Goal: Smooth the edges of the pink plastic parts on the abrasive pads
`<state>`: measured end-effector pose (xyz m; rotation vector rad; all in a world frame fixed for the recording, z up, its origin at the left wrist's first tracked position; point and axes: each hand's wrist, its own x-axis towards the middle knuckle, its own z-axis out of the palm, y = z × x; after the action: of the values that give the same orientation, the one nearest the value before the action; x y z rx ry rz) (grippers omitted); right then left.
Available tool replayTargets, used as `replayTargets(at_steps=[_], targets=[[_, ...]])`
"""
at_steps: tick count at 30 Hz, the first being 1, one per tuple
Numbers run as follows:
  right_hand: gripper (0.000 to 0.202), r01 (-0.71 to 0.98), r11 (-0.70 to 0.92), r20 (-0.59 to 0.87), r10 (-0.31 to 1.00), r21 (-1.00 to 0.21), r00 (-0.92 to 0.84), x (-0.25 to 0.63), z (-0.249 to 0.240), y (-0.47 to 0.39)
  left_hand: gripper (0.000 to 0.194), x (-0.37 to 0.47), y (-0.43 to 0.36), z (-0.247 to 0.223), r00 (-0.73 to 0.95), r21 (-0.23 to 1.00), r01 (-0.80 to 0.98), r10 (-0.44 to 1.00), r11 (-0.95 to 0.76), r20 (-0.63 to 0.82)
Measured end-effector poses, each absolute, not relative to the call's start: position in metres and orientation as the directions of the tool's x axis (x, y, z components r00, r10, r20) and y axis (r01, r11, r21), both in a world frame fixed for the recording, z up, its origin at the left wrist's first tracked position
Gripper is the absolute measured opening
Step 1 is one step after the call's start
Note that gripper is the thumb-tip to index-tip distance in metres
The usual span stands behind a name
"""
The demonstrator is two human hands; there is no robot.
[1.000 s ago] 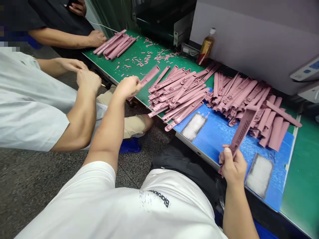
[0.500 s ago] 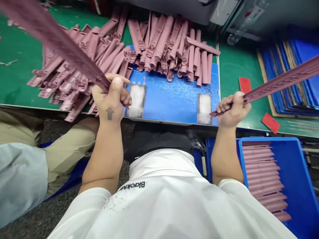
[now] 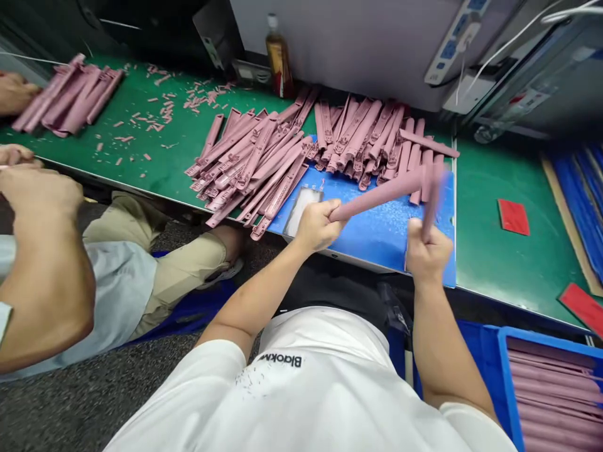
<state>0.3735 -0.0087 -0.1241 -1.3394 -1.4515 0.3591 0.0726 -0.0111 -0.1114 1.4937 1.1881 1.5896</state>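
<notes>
My left hand (image 3: 321,226) is closed around the near end of a long pink plastic strip (image 3: 384,193), which points up and to the right. In my closed right hand (image 3: 428,252) is a second pink plastic strip (image 3: 432,204), upright and blurred by motion. The far ends of both strips come close together over the blue mat (image 3: 377,235); whether they touch I cannot tell. Behind them, a pile of pink strips (image 3: 362,135) lies on the mat's back part. Another heap of strips (image 3: 257,160) lies left of my left hand, some overhanging the table edge.
A co-worker's hands (image 3: 38,188) are at the far left, near more pink strips (image 3: 78,97). Pink scraps litter the green table (image 3: 141,147). A bottle (image 3: 279,56) stands at the back. At lower right is a blue bin (image 3: 511,389) of stacked strips. Red pieces (image 3: 513,216) lie right.
My hands have come closer together, and the two strips have swung from pointing outward to meeting in front of me. The view has turned left, bringing the co-worker's hands into sight.
</notes>
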Motion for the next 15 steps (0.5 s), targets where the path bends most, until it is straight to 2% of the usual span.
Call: replayTargets(at_steps=[2, 4, 7, 10, 12, 15], targets=[[0.082, 0.519, 0.337, 0.534, 0.793, -0.786, 0.293, 0.371, -0.125, -0.011, 0.086, 0.073, -0.013, -0.112, -0.224, 0.923, 0.133, 0.896, -0.361, 0.383], [0.083, 0.571, 0.322, 0.556, 0.776, -0.755, 0.298, 0.371, -0.127, -0.012, 0.087, 0.071, -0.014, -0.112, -0.268, 0.928, 0.144, 0.890, -0.343, 0.370], [0.085, 0.557, 0.321, 0.508, 0.833, -0.766, 0.219, 0.367, -0.129, -0.012, 0.089, 0.071, -0.014, -0.113, -0.191, 0.934, 0.114, 0.916, -0.337, 0.354], [0.085, 0.547, 0.341, 0.530, 0.816, -0.764, 0.231, 0.359, -0.129, -0.010, 0.090, 0.075, -0.015, -0.113, -0.246, 0.925, 0.116, 0.892, -0.362, 0.380], [0.087, 0.594, 0.356, 0.547, 0.819, -0.721, 0.173, 0.353, -0.127, -0.010, 0.090, 0.077, -0.017, -0.112, -0.215, 0.923, 0.133, 0.899, -0.361, 0.382], [0.088, 0.552, 0.356, 0.509, 0.848, -0.754, 0.149, 0.349, -0.124, -0.009, 0.091, 0.075, -0.018, -0.111, -0.192, 0.925, 0.095, 0.905, -0.368, 0.380]])
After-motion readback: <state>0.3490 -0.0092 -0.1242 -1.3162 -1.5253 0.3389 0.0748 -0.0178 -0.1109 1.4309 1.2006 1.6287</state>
